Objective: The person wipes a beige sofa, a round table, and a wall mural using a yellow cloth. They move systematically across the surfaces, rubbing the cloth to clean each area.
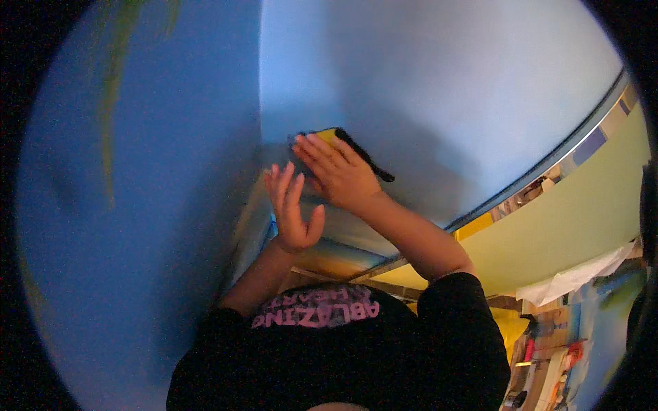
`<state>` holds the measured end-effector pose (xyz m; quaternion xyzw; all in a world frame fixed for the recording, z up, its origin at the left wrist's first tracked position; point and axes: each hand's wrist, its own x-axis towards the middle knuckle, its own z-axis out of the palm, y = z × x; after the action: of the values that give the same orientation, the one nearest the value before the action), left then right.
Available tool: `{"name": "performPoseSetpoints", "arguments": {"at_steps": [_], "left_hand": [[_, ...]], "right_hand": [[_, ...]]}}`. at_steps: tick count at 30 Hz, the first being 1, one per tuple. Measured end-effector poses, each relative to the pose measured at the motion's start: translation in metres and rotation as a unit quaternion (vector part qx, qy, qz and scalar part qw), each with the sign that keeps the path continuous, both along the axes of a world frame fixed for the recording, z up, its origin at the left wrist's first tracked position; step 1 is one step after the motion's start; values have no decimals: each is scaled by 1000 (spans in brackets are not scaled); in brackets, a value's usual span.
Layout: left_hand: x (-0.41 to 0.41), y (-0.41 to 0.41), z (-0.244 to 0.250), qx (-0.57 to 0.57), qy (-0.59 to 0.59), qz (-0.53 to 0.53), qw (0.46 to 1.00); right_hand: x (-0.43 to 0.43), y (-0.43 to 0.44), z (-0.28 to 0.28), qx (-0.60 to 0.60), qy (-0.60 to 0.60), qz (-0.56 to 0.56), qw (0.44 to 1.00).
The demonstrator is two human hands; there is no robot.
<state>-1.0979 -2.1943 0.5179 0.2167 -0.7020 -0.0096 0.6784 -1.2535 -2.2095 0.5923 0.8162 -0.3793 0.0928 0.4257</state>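
Observation:
My right hand (344, 180) lies over a yellow-and-black flat tool (328, 134), pressed to a pale blue panel (411, 77). A black strip along the tool's side shows past the fingers; the rest is hidden under the palm. Lower and to the left, my left hand (293, 210) is raised with its fingers apart and nothing in it. Its fingertips are close to the corner where the panel meets a darker blue wall (169, 154). I cannot tell whether they touch the surface.
Green leaf shapes (110, 97) mark the blue wall. A dark trim (534, 167) edges the panel, with a pale yellow-green surface (555, 221) beyond it. At lower right are a crumpled white sheet (570, 280), something yellow (509, 326) and a red item (576, 352) among blurred clutter.

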Motion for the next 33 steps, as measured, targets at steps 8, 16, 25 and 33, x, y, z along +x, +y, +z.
{"name": "performPoseSetpoints", "arguments": {"at_steps": [8, 16, 25, 33], "left_hand": [[15, 3, -7, 40, -33, 22, 998], [37, 6, -18, 61, -1, 31, 998], [73, 13, -48, 90, 60, 14, 994], [110, 51, -81, 151, 30, 42, 987]], "right_hand": [[55, -33, 117, -149, -184, -32, 971], [70, -36, -37, 9, -27, -22, 999], [97, -14, -20, 50, -167, -31, 984], [146, -9, -141, 87, -59, -18, 994]]}}
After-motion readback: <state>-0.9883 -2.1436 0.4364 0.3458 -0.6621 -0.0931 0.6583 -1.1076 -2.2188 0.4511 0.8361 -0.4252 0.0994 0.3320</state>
